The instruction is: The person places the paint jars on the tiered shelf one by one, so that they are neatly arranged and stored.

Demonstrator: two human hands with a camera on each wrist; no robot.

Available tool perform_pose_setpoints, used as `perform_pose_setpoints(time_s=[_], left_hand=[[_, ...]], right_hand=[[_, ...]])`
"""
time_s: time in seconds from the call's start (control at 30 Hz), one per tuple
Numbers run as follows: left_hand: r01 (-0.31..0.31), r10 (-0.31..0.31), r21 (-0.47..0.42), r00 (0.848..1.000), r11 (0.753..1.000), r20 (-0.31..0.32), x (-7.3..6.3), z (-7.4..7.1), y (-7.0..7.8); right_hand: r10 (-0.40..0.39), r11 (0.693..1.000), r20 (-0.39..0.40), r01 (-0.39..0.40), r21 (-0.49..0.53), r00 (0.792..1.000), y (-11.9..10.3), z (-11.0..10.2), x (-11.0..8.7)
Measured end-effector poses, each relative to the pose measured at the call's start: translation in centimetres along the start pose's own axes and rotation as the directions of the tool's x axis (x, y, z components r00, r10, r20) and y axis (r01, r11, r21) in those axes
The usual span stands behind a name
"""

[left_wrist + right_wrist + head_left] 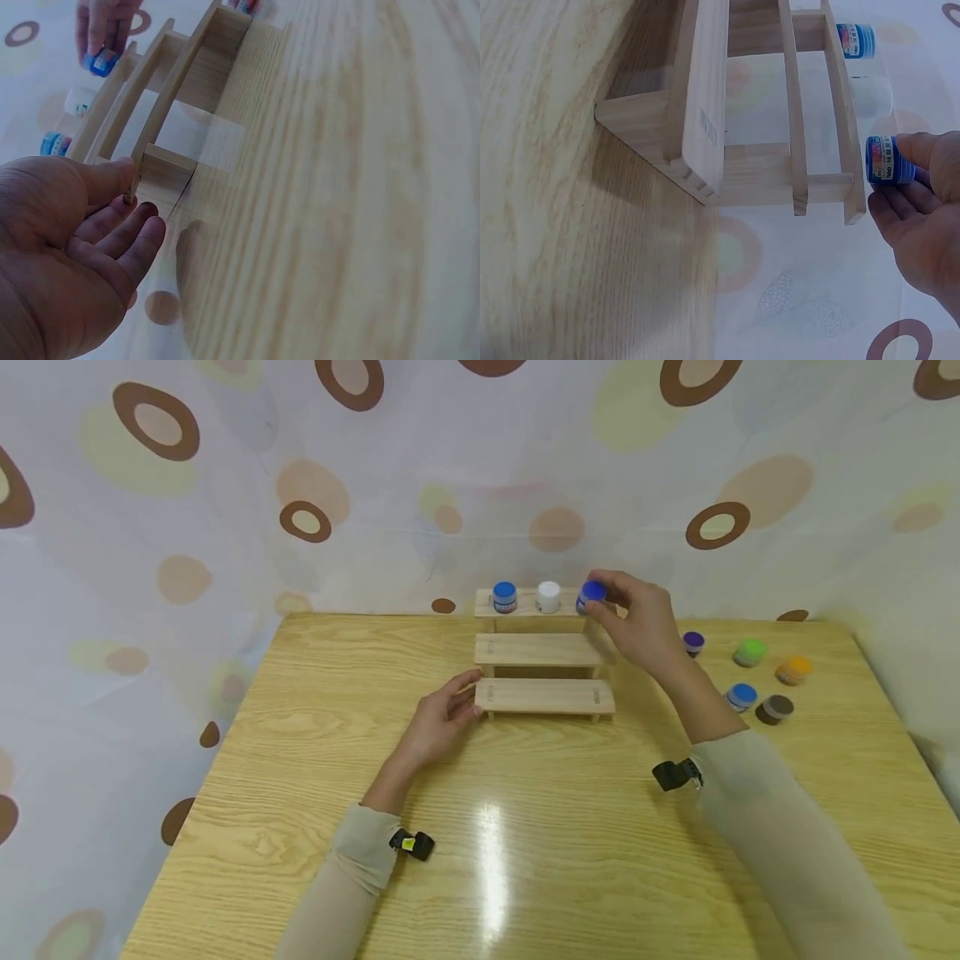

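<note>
Stand the round deep-blue plastic jar [591, 592] level, right grip [647, 620] pinching it, left grip [437, 720] pinching the three-tier pale-wood rack [543, 696].

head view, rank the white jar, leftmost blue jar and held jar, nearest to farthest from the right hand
1. Held jar, pinched in the right hand
2. White jar, mid top shelf
3. Leftmost blue jar, top shelf's left end

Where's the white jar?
In the head view, the white jar stands on the top shelf, between the blue jar at left and the darker jar in the right hand.
</note>
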State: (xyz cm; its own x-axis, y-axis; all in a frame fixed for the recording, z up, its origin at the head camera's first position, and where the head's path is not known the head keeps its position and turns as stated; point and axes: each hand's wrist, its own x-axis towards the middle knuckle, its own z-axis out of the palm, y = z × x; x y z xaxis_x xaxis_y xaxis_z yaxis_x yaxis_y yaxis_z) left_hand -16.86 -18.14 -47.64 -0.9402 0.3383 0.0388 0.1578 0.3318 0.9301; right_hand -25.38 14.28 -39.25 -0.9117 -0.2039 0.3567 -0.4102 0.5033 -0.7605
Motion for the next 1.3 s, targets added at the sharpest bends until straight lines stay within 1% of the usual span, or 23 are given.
perform_pose_setpoints(time_s=[0.13,0.23,0.4,0.5,0.67,0.8,1.0,1.17,1.3], left_hand=[[0.002,-0.002,0.003,1.0,1.0,0.004,-0.1,0.0,0.1],[0.003,-0.003,0.004,1.0,1.0,0.01,-0.1,0.0,0.1],[-0.002,0.002,0.002,1.0,1.0,0.004,-0.1,0.0,-0.1],[-0.002,0.002,0.0,1.0,1.0,0.006,-0.1,0.0,-0.1],[-0.01,0.01,0.005,1.0,1.0,0.01,-0.1,-0.1,0.1],[-0.02,0.02,0.004,1.0,1.0,0.006,-0.1,-0.4,0.0],[-0.027,0.027,0.004,1.0,1.0,0.014,-0.1,-0.6,-0.2],[-0.029,0.029,0.003,1.0,1.0,0.01,-0.1,-0.6,-0.3],[-0.032,0.032,-0.007,0.999,0.999,0.008,-0.1,-0.6,-0.3]], right_hand=[[0.037,0.999,0.016,-0.037,0.018,0.999,-0.1,0.1,0.5],[0.061,0.998,0.014,-0.061,0.013,0.998,0.2,0.3,0.8],[0.076,0.996,-0.009,-0.076,0.048,0.997,0.4,0.3,0.6],[0.082,0.992,-0.042,-0.078,0.1,0.996,0.8,0.3,-0.1],[0.115,0.976,-0.11,-0.092,0.197,0.987,0.9,0.2,-1.9],[0.145,0.968,-0.121,-0.115,0.223,0.982,0.7,0.2,-3.5],[0.126,0.973,-0.125,-0.098,0.208,0.984,0.5,0.2,-6.2],[0.116,0.977,-0.08,-0.099,0.188,0.99,0.4,0.1,-8.8],[0.1,0.983,-0.063,-0.088,0.159,0.993,0.4,-0.1,-10.9]])
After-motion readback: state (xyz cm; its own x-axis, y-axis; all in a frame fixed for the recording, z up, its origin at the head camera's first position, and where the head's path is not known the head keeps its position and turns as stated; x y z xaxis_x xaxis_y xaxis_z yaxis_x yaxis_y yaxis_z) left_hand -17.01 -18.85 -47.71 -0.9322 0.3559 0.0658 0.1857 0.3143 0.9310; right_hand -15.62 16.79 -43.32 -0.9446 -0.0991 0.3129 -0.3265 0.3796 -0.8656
